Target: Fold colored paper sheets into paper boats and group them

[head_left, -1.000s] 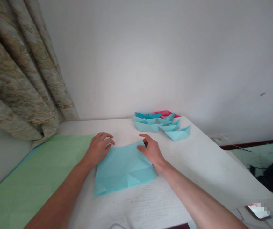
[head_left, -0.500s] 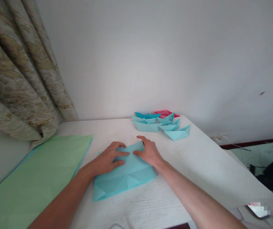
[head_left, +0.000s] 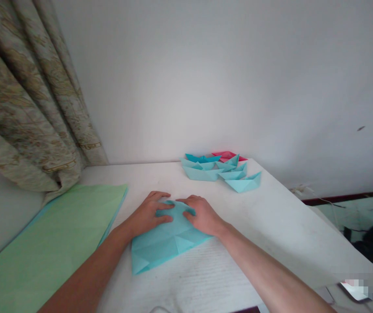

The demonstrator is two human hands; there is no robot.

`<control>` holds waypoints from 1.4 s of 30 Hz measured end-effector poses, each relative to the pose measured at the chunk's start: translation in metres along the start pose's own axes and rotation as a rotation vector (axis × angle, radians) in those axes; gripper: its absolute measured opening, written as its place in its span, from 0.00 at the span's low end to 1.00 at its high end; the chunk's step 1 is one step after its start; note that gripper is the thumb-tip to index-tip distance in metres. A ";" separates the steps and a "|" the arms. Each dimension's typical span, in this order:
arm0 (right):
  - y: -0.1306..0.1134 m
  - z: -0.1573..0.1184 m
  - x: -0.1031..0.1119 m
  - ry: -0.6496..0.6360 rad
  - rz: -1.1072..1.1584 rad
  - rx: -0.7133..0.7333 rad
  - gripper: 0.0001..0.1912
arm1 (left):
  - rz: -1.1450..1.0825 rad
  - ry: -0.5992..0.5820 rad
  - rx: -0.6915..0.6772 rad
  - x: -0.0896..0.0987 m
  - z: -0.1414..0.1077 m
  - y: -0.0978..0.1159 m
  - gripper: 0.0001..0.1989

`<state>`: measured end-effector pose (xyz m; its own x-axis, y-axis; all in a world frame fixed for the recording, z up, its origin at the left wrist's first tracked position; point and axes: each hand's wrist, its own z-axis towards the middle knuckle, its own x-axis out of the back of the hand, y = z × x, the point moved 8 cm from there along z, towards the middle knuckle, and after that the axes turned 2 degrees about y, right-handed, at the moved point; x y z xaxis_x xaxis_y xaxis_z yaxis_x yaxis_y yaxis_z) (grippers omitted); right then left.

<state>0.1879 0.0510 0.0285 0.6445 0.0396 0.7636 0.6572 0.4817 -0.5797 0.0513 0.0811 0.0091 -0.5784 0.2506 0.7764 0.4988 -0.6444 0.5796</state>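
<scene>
A light blue sheet of folded paper [head_left: 169, 243] lies on the white table, with crease lines across its near half. My left hand [head_left: 149, 215] rests on its left part, fingers spread and flat against the paper. At the far right side, my right hand [head_left: 202, 214] has its thumb on the paper and its index finger along the far edge, gripping the bent-over part there. Between the two hands the far edge bulges up slightly. Some of the right hand's fingers are hidden.
Several folded paper boats [head_left: 206, 174], blue ones and a red one, stand at the back by the wall. Green paper sheets [head_left: 58, 243] lie at left over blue ones. A curtain [head_left: 26, 95] hangs at left. A phone-like device [head_left: 356, 290] lies at lower right.
My right hand has moved slightly left and bent the paper's far right corner inward. The left hand stays on the paper with little change.
</scene>
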 end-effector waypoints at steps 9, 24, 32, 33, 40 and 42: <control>-0.018 -0.008 -0.015 -0.197 -0.090 0.178 0.28 | -0.081 0.216 0.149 0.015 0.004 -0.023 0.11; -0.019 -0.010 -0.022 -0.255 -0.122 0.161 0.23 | 0.021 0.229 0.163 0.014 0.002 -0.023 0.14; -0.020 -0.010 -0.022 -0.267 -0.154 0.144 0.24 | 0.053 0.150 0.098 0.005 -0.001 -0.017 0.20; -0.020 -0.009 -0.022 -0.262 -0.152 0.141 0.22 | 0.073 0.134 0.092 0.004 -0.001 -0.017 0.20; -0.021 -0.008 -0.022 -0.244 -0.147 0.135 0.22 | 0.166 0.001 0.049 -0.008 -0.002 -0.010 0.30; -0.021 -0.008 -0.022 -0.244 -0.151 0.133 0.24 | 0.195 -0.041 0.093 -0.008 -0.004 -0.012 0.35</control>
<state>0.1633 0.0326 0.0220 0.4201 0.1602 0.8932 0.6712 0.6076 -0.4246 0.0478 0.0839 -0.0048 -0.4394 0.1579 0.8843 0.6571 -0.6147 0.4362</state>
